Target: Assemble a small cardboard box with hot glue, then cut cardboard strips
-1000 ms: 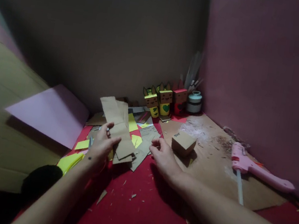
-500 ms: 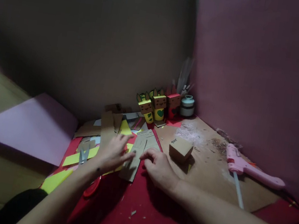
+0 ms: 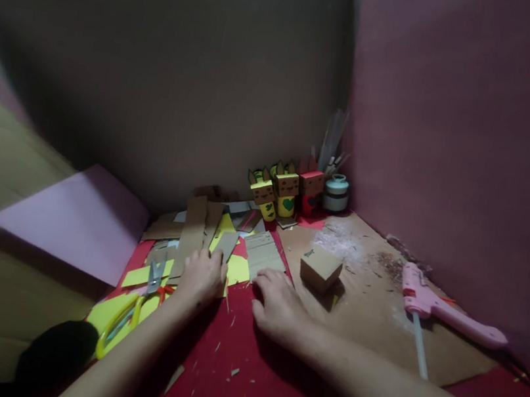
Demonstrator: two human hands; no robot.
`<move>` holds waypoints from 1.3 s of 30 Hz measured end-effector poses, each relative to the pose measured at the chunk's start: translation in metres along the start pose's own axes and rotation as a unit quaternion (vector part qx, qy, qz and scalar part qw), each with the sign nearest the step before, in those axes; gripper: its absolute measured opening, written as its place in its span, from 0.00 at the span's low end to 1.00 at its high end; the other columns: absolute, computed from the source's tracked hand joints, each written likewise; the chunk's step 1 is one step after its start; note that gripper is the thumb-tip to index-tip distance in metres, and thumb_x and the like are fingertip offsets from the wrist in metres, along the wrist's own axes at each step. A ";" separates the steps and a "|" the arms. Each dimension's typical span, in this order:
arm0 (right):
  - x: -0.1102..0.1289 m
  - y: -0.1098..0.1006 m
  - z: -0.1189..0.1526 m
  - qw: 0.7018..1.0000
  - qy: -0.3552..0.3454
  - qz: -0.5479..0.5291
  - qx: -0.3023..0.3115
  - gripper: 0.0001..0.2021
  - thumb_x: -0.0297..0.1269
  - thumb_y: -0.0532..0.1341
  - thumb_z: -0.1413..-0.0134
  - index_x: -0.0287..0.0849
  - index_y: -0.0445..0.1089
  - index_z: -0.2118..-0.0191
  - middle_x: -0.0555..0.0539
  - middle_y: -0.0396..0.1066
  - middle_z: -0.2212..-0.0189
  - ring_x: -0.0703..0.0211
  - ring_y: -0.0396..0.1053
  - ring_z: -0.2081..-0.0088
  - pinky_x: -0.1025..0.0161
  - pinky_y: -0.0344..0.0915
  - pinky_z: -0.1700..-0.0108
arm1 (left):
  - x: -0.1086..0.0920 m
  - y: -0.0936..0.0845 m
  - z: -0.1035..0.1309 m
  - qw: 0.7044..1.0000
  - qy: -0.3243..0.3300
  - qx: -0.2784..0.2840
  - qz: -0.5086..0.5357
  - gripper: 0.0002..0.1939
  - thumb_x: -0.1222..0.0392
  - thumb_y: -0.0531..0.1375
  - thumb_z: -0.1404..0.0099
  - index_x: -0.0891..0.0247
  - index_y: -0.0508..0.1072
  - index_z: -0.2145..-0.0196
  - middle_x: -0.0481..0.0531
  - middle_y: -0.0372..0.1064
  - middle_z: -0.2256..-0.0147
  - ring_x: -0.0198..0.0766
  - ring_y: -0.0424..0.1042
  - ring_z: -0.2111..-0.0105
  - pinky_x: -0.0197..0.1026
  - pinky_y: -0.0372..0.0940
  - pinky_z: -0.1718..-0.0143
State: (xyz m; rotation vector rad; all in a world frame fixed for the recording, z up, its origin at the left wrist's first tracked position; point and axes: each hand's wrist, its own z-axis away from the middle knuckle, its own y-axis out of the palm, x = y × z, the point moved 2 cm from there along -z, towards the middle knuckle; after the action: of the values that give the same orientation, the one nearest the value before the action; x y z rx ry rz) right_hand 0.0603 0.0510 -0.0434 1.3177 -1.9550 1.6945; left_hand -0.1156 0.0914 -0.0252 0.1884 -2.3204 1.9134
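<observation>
My left hand (image 3: 203, 277) is closed at the edge of the scrap pile, with a narrow cardboard strip (image 3: 227, 244) showing beyond its fingertips. The part of the strip under the fingers is hidden. My right hand (image 3: 279, 303) rests on the red surface, thumb apart from the bent fingers. Its fingertips touch the near edge of a flat, ridged cardboard piece (image 3: 263, 253). Yellow-handled scissors (image 3: 120, 321) lie left of my left forearm. To the right of the ridged piece sits a small cardboard box (image 3: 320, 268).
Three box-headed figures (image 3: 286, 192) stand at the back beside a pale blue jar (image 3: 336, 193). A pink glue gun (image 3: 447, 311) lies on the cardboard mat (image 3: 365, 326) at right. Pink sheet (image 3: 76, 223) and yellow paper (image 3: 103, 310) are at left.
My left hand has drawn the cardboard strip left, away from the ridged piece, and its spread fingers have closed. My right hand stays close to the ridged piece. The scissors' handles now show.
</observation>
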 end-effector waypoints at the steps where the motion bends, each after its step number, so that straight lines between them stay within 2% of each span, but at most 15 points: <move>1: 0.000 0.000 0.000 1.000 -0.001 0.008 0.005 0.11 0.25 0.58 0.53 0.40 0.72 0.62 0.41 0.71 0.57 0.49 0.65 0.51 0.53 0.57 0.44 | 0.000 -0.002 -0.002 1.000 -0.013 -0.011 -0.003 0.17 0.53 0.58 0.33 0.64 0.69 0.50 0.57 0.68 0.51 0.45 0.70 0.53 0.55 0.67 0.53; 4: 0.000 -0.002 0.001 1.000 0.002 0.026 0.009 0.11 0.26 0.57 0.51 0.38 0.73 0.61 0.39 0.71 0.56 0.49 0.65 0.50 0.55 0.56 0.43 | -0.008 -0.008 -0.003 0.999 -0.017 -0.034 0.004 0.18 0.53 0.58 0.33 0.63 0.68 0.49 0.57 0.66 0.47 0.47 0.68 0.50 0.57 0.65 0.50; 7: 0.000 -0.003 0.002 0.999 0.014 0.040 -0.004 0.16 0.28 0.56 0.49 0.33 0.73 0.54 0.34 0.66 0.47 0.45 0.59 0.43 0.54 0.53 0.40 | -0.023 -0.010 0.001 0.999 0.026 -0.016 0.035 0.16 0.54 0.58 0.33 0.63 0.69 0.50 0.57 0.67 0.49 0.45 0.69 0.51 0.55 0.66 0.51; 9: -0.001 -0.002 0.003 0.998 0.025 0.065 -0.006 0.21 0.28 0.56 0.49 0.32 0.70 0.48 0.31 0.61 0.43 0.40 0.54 0.39 0.50 0.50 0.37 | -0.034 -0.008 0.005 0.996 0.060 0.003 0.063 0.16 0.54 0.58 0.33 0.63 0.69 0.50 0.56 0.68 0.50 0.45 0.70 0.52 0.55 0.67 0.51; 12: -0.003 0.000 0.003 0.995 0.022 0.100 0.013 0.25 0.29 0.58 0.51 0.34 0.67 0.44 0.31 0.63 0.44 0.36 0.54 0.39 0.44 0.47 0.37 | -0.047 -0.004 0.013 0.990 0.092 0.016 0.110 0.17 0.54 0.59 0.33 0.63 0.69 0.49 0.56 0.68 0.50 0.45 0.70 0.52 0.54 0.67 0.52; 14: -0.004 0.001 0.003 0.995 0.008 0.100 0.024 0.25 0.29 0.57 0.51 0.35 0.66 0.44 0.33 0.65 0.47 0.38 0.57 0.41 0.44 0.49 0.38 | -0.051 -0.002 0.019 0.985 0.096 0.015 0.145 0.17 0.54 0.58 0.33 0.63 0.69 0.49 0.56 0.68 0.50 0.45 0.70 0.52 0.54 0.67 0.52; 18: -0.012 0.004 0.001 0.997 -0.002 0.082 0.005 0.22 0.29 0.56 0.50 0.38 0.69 0.48 0.36 0.67 0.50 0.44 0.62 0.45 0.51 0.59 0.43 | -0.049 0.002 0.026 0.971 0.089 0.002 0.224 0.17 0.55 0.58 0.33 0.63 0.69 0.49 0.57 0.67 0.49 0.46 0.69 0.51 0.56 0.66 0.50; 23: -0.022 0.007 -0.003 0.995 0.001 0.077 -0.058 0.23 0.29 0.58 0.53 0.33 0.69 0.48 0.33 0.64 0.47 0.43 0.61 0.44 0.51 0.58 0.41 | -0.043 0.008 0.027 0.934 0.071 -0.008 0.351 0.16 0.55 0.58 0.32 0.62 0.69 0.49 0.56 0.68 0.50 0.43 0.71 0.54 0.52 0.69 0.54; 25: -0.022 0.007 -0.003 0.996 -0.001 0.075 -0.054 0.25 0.28 0.58 0.54 0.31 0.68 0.47 0.31 0.63 0.46 0.43 0.61 0.43 0.51 0.58 0.41 | -0.043 0.010 0.026 0.915 0.064 -0.007 0.397 0.16 0.55 0.58 0.32 0.63 0.68 0.49 0.56 0.69 0.52 0.42 0.72 0.57 0.50 0.70 0.57; 28: -0.020 0.009 -0.001 0.996 -0.027 0.083 -0.002 0.21 0.27 0.57 0.52 0.35 0.71 0.50 0.34 0.65 0.47 0.44 0.63 0.44 0.50 0.59 0.41 | -0.042 0.012 0.026 0.899 0.058 -0.003 0.434 0.16 0.55 0.58 0.32 0.63 0.68 0.49 0.56 0.69 0.52 0.41 0.72 0.57 0.50 0.70 0.57; 31: -0.016 0.009 0.002 0.994 -0.052 0.087 0.030 0.17 0.28 0.56 0.49 0.38 0.73 0.54 0.36 0.66 0.49 0.44 0.63 0.45 0.50 0.60 0.42 | -0.040 0.011 0.026 0.899 0.056 0.003 0.434 0.16 0.54 0.58 0.32 0.63 0.69 0.50 0.56 0.70 0.52 0.41 0.72 0.57 0.50 0.70 0.57; 39: -0.015 0.006 0.001 0.995 -0.064 0.072 0.026 0.13 0.27 0.56 0.48 0.36 0.74 0.58 0.36 0.68 0.54 0.45 0.64 0.50 0.51 0.64 0.46 | -0.035 0.010 0.028 0.919 0.094 -0.017 0.384 0.14 0.55 0.58 0.32 0.63 0.71 0.53 0.55 0.70 0.53 0.41 0.72 0.57 0.51 0.69 0.55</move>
State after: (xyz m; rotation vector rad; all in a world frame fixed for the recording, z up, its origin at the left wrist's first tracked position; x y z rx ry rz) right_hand 0.0644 0.0562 -0.0578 1.3634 -2.1392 1.7768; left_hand -0.0837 0.0667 -0.0458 -1.0092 -2.4850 2.0297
